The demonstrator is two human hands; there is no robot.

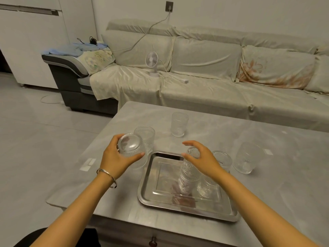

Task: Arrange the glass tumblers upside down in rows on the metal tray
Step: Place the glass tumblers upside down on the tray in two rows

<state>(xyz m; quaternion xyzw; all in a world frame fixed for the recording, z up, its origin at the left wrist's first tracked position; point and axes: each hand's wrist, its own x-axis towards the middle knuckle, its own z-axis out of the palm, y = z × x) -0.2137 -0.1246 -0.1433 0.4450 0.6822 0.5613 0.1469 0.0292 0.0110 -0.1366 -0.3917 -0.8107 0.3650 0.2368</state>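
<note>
A metal tray (156, 195) lies on the grey table near its front edge. Two ribbed glass tumblers stand upside down on the tray's right half, one (188, 173) partly behind my right hand and another (208, 186) at the tray's right side. My right hand (201, 157) hovers just above the first one, fingers spread, holding nothing. My left hand (117, 157) grips a tumbler (130, 145) with its base turned up, left of the tray. Another tumbler (145, 138) stands on the table right behind it. More tumblers stand at the far middle (179, 123) and at the right (247, 157).
The grey table (267, 193) has small white tape marks on its left and right parts. A covered sofa (213, 86) with a small white fan (152, 63) runs behind the table. A drawer knob (152, 241) shows under the table's front edge.
</note>
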